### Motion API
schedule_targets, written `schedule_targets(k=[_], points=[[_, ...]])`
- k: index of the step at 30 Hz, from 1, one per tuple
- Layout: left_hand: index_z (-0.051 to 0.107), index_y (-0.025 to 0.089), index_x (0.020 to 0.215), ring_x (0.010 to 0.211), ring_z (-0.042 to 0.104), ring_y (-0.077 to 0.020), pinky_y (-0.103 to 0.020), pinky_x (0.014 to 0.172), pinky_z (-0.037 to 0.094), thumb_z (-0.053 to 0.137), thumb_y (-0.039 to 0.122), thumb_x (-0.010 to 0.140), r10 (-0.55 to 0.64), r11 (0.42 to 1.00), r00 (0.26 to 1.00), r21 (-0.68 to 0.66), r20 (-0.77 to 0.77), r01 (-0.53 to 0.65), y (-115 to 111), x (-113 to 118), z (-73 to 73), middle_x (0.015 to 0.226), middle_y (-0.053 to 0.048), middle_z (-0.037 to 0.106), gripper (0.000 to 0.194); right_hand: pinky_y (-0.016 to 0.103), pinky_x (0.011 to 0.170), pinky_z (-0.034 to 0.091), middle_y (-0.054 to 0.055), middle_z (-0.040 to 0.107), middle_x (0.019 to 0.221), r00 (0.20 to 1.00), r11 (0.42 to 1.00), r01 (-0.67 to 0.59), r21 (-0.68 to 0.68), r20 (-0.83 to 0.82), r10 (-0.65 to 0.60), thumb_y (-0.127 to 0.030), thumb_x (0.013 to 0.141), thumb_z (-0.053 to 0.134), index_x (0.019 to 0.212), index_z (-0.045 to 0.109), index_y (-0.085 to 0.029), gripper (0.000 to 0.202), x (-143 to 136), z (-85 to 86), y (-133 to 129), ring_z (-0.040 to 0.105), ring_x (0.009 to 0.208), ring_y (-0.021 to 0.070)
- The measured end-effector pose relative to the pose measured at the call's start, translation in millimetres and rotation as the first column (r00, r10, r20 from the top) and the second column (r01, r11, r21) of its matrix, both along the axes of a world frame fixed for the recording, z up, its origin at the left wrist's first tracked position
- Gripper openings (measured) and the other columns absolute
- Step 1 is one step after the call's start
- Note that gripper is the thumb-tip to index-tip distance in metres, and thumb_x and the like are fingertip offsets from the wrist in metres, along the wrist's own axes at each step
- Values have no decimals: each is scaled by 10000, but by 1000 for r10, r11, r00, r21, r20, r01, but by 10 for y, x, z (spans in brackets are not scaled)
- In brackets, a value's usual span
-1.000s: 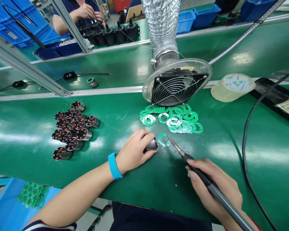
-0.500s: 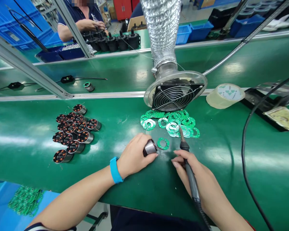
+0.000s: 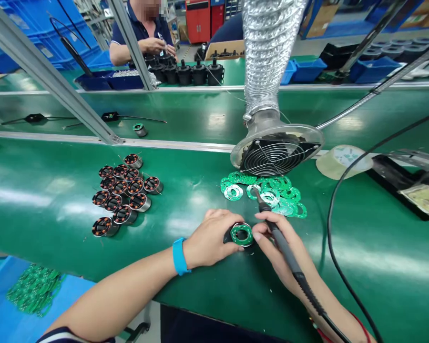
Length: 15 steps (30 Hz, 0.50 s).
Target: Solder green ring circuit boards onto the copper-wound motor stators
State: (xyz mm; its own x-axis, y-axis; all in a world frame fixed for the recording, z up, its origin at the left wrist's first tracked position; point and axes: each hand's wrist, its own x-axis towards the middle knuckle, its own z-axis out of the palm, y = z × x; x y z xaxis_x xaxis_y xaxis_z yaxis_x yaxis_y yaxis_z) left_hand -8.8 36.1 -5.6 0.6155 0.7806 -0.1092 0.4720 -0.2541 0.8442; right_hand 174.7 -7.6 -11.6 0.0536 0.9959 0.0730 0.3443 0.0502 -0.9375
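My left hand (image 3: 214, 238) grips a motor stator (image 3: 232, 227) with thumb and fingers, its open end turned toward my right side. A green ring-shaped circuit board (image 3: 241, 235) lies against that end. My right hand (image 3: 282, 247) holds a soldering iron (image 3: 284, 245) across the palm, its tip up and to the left, over the loose boards in this view. The thumb and forefinger of that hand come close to the ring board's right edge; whether they touch it I cannot tell. Just beyond, a pile of green and white ring boards (image 3: 282, 190) lies on the bench.
A fume extractor (image 3: 277, 157) hangs low behind the pile. Several wound stators (image 3: 123, 188) stand to the left. A tape roll (image 3: 343, 162), a soldering stand (image 3: 396, 181) and a black cable (image 3: 332, 228) are at right. A blue bin (image 3: 71, 295) sits lower left. A co-worker (image 3: 143, 38) is across the bench.
A ring board that lay alone on the bench is now against the stator's end. The stator has turned to face right and toward me. My right hand has moved closer to my left.
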Motion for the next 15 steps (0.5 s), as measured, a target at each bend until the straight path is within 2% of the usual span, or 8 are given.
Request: schedule_targets(k=[2,5,7,8,11,13,15], points=[[547,204,1140,1138,560,-282,-451,998,391,743,198,783,-40,995,993,84,-109,50,23,-36,44,1174,-85,656,407,259,603,519,-24,659,728,989,999,-34,29,148,29,-370,904,538,1090,546,-245,224,-7,-16,-13,637,616,130],[549,194,1160,1099,575,-261,-418,947,426,701,219,831,-84,989,980,102,-178,103,74,-119,86,1176,-88,655,363,327,708,554,51,715,941,906,963,5,270,406,-118,-309,926,538,1211,532,-237,295,-48,-27,-86,702,827,196],[585,193,1079,1052,600,-241,-395,921,437,655,197,869,-104,983,973,125,-205,131,119,-170,87,1108,-68,679,221,369,746,561,102,715,1068,836,914,-70,400,523,-165,-299,932,560,1250,526,-225,328,-81,-26,-125,704,933,239],[602,193,1023,1023,614,-230,-383,906,440,627,176,887,-110,980,971,140,-213,142,142,-187,80,1058,-54,691,140,377,735,561,112,718,1077,804,895,-131,425,574,-155,-295,940,556,1250,531,-219,320,-93,-25,-132,706,925,248],[634,190,919,936,638,-208,-347,854,450,572,123,908,-90,975,975,182,-201,128,190,-198,44,939,-32,702,93,362,666,554,87,739,938,743,892,-258,370,666,-61,-287,967,501,1233,552,-214,280,-92,-29,-104,705,788,233],[650,186,878,884,637,-188,-317,827,458,561,96,901,-46,977,990,202,-133,72,203,-182,20,893,-27,692,129,354,652,558,66,741,880,744,915,-277,293,668,11,-282,974,474,1257,552,-217,301,-57,-37,-66,704,746,222],[659,181,841,841,623,-163,-279,797,465,554,75,890,-8,985,1000,174,-23,12,206,-159,5,864,-21,675,156,350,656,568,62,752,903,752,932,-287,220,654,77,-277,973,460,1286,548,-225,329,-9,-45,-30,717,767,223]])
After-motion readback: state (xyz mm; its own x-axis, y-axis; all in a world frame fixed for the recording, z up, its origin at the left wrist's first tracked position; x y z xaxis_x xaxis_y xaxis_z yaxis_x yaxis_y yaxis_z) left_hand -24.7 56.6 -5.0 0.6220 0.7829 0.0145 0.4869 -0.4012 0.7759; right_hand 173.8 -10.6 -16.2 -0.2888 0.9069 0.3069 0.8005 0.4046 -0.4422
